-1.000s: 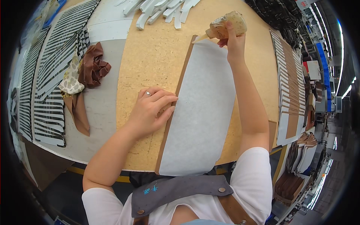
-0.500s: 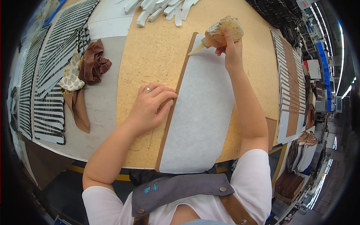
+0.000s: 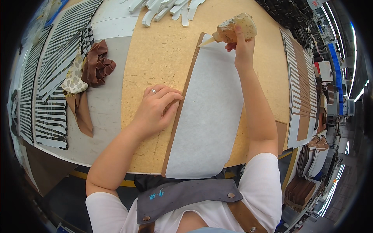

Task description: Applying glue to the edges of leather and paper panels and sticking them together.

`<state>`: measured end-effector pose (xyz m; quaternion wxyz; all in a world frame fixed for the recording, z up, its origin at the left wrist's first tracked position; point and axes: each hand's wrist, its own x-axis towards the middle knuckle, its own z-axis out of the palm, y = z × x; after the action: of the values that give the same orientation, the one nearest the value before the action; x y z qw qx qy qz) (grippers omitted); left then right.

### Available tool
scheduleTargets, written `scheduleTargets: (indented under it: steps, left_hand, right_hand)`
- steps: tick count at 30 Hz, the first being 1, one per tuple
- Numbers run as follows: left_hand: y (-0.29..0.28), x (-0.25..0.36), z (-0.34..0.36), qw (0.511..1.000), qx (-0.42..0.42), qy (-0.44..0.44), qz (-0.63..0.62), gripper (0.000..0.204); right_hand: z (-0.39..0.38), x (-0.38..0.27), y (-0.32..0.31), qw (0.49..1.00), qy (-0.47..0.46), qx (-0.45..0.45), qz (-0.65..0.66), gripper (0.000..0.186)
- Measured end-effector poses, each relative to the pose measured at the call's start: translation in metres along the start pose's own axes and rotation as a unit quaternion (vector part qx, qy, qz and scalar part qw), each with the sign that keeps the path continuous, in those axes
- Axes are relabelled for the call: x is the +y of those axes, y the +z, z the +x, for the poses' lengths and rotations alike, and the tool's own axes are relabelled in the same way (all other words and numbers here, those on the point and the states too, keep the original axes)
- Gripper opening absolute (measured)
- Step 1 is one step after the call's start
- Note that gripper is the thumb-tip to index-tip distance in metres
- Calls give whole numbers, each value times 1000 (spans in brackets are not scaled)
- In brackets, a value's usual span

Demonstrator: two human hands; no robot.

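A long white sheet [image 3: 210, 112] lies lengthwise before me. A narrow brown strip [image 3: 182, 108] shows along its left edge. My right hand [image 3: 243, 44] is closed around a squeeze glue bottle [image 3: 243, 27], smudged and amber-coloured, tilted with its pale nozzle [image 3: 206, 42] pointing down to the left. The nozzle tip is at the far end of the brown strip; whether it touches cannot be seen. My left hand [image 3: 159, 103], with a ring on one finger, rests half curled on the board, thumb and forefinger apart, fingertips against the strip's left edge, holding nothing.
All this lies on a tan work board [image 3: 155, 58]. White curved strips [image 3: 167, 11] are piled at the far edge. To the left are a crumpled brown cloth [image 3: 99, 64] and striped pieces [image 3: 50, 116]. More striped and brown pieces [image 3: 301, 85] lie at the right.
My right hand has moved the bottle away from me and slightly right, so the nozzle tip is farther up the brown strip. The left hand stays in place.
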<state>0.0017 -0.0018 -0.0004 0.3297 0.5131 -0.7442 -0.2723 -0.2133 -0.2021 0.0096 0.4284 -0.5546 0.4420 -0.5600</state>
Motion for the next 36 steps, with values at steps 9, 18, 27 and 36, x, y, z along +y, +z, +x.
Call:
scheduleTargets:
  steps: [9, 18, 27, 36]
  left_hand:
    - [1, -1, 0, 1000, 11, -2, -10, 11]
    - [4, -7, 0, 999, 41, 7, -12, 10]
    - [4, -7, -1, 999, 45, -2, -10, 10]
    - [4, -9, -2, 999, 50, -4, -19, 11]
  right_hand:
    - [-23, -1, 1, 998, 57, -26, 8, 44]
    - [-44, -1, 0, 995, 96, -31, 11, 42]
    - [-70, -12, 3, 993, 101, -51, 20, 40]
    - [-101, -20, 7, 991, 127, -33, 2, 42]
